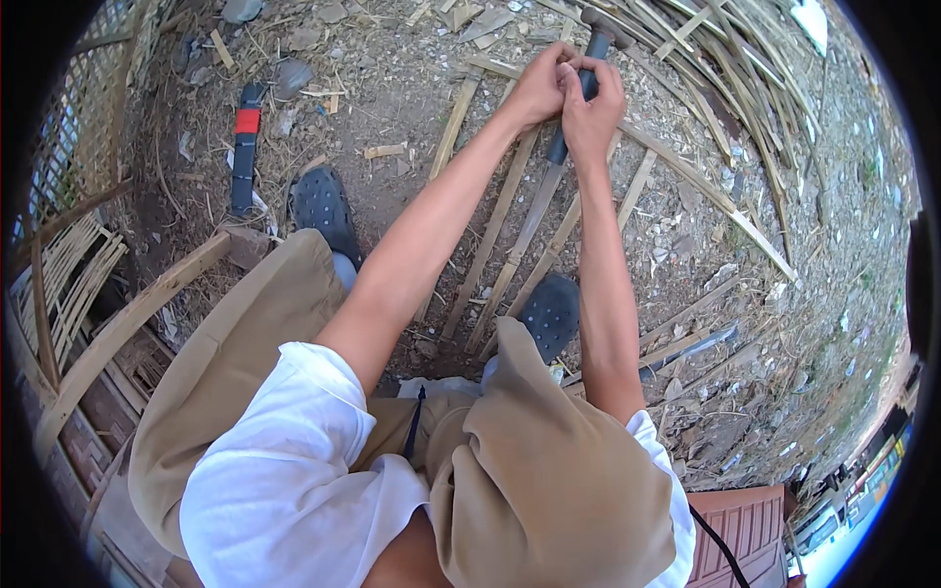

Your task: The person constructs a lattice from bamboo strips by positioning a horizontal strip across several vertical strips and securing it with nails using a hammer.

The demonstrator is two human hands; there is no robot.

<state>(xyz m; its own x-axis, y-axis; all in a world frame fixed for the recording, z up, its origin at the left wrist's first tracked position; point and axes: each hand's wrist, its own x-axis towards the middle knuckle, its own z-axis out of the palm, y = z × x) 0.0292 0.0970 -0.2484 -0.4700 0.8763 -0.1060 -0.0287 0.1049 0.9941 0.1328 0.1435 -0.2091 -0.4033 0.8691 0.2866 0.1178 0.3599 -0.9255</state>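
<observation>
Both my arms reach forward over several wooden slats [503,211] that lie side by side on the dirt, with a long crosspiece [711,186] across their far part. My right hand [595,106] is closed around the dark handle of a hammer [559,147], whose rusty head points away from me. Close against it is my left hand [541,90], its fingers pinched together at the right fingertips. Whatever the left fingers hold, if anything, is too small or hidden to make out.
A black sheath-like object with a red band [245,147] lies to the left, near my clog [325,211]. Piled bamboo strips [730,73] curve across the far right. At the left are a wooden beam [132,318] and a lattice panel [83,118]. Wood scraps and stones litter the ground.
</observation>
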